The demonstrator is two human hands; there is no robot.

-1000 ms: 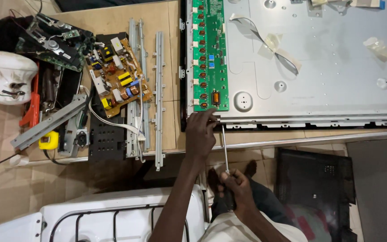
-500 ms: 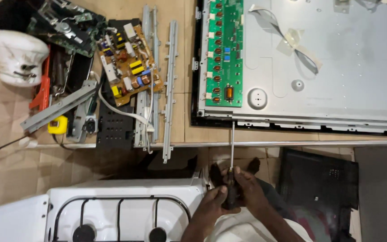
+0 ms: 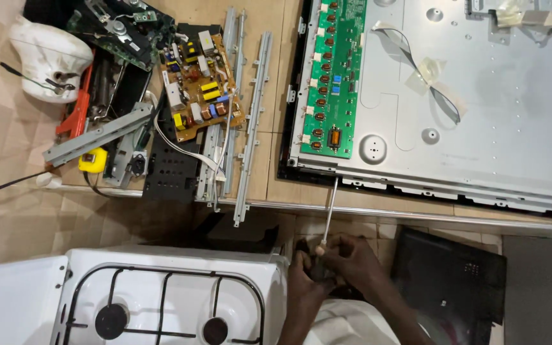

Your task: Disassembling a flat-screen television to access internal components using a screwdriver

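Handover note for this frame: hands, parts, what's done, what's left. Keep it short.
Left hand and right hand: both in a grip on the screwdriver handle, low by the table edge. Its shaft tip meets the near edge of the panel.
Panel lies back-up on the table; green board sits on its left side.
Done: brown board, metal strips and other parts lie loose at left.
Left: green board not yet off the panel.

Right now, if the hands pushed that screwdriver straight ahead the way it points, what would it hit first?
Both hands hold the screwdriver, its tip aimed at the metal back panel. It would probably meet the panel's near edge first, just below the green circuit board; depth is unclear.
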